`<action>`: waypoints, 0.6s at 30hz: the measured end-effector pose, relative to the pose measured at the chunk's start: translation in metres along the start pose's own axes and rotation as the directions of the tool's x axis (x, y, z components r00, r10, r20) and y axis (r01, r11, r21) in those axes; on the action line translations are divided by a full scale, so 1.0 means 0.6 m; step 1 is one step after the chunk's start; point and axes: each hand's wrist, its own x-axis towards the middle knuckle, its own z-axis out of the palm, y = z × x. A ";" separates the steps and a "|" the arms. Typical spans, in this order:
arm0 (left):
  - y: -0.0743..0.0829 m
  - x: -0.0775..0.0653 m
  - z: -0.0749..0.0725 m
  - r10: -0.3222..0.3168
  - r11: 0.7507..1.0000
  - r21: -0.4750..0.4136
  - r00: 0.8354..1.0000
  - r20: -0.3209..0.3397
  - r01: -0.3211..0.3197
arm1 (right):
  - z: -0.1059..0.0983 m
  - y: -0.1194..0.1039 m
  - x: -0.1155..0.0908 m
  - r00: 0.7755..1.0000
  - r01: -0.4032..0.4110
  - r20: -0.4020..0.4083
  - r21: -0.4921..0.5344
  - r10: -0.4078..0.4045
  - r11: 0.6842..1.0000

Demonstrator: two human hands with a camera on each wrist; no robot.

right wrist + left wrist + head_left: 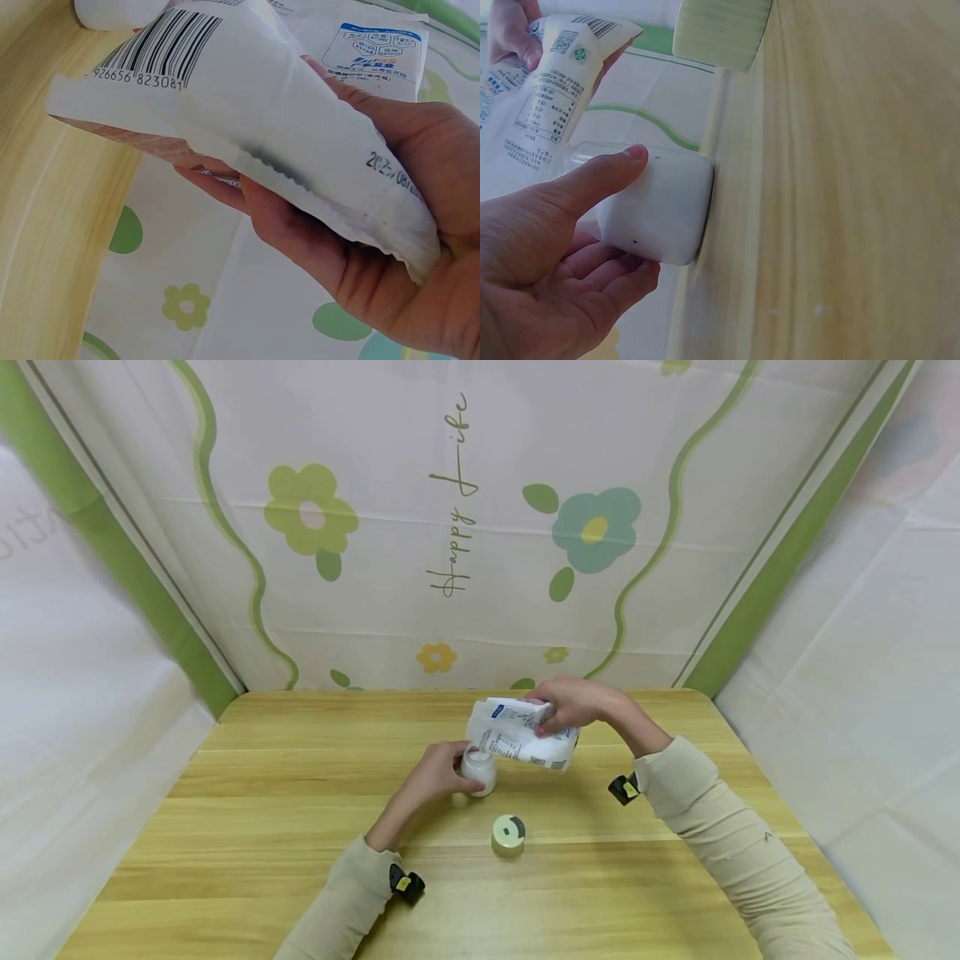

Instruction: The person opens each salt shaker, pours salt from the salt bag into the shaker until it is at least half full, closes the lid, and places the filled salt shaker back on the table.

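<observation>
A small clear jar [478, 774], filled with white matter, stands upright on the table. My left hand [438, 774] grips it from the left, thumb [604, 176] on one side and fingers curled round the other. Over the jar's mouth a white printed salt bag [521, 732] lies tilted, its open end toward the jar. My right hand [576, 702] holds the bag from above, thumb on the near face and fingers on the far side. The right wrist view shows the bag's sealed end with a barcode [169, 49]. Whether salt is falling is too small to tell.
A pale green round lid [508, 835] sits on the wooden table [300, 827], nearer to me than the jar. Behind the table's far edge hangs a flowered curtain [465, 627], and white fabric walls [847, 677] close off both sides.
</observation>
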 end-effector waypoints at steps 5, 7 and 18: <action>0.000 0.000 -0.001 0.007 1.000 -0.002 1.000 0.004 -0.007 | 0.000 -0.001 0.002 1.000 -0.001 -0.002 -0.014 0.001 1.000; 0.000 0.000 -0.002 0.011 1.000 -0.003 1.000 0.005 -0.011 | 0.000 -0.002 0.002 1.000 0.005 0.000 -0.018 -0.005 1.000; 0.000 -0.001 -0.001 -0.004 1.000 -0.003 1.000 0.003 0.004 | 0.000 -0.005 0.002 1.000 -0.005 0.005 -0.015 0.005 1.000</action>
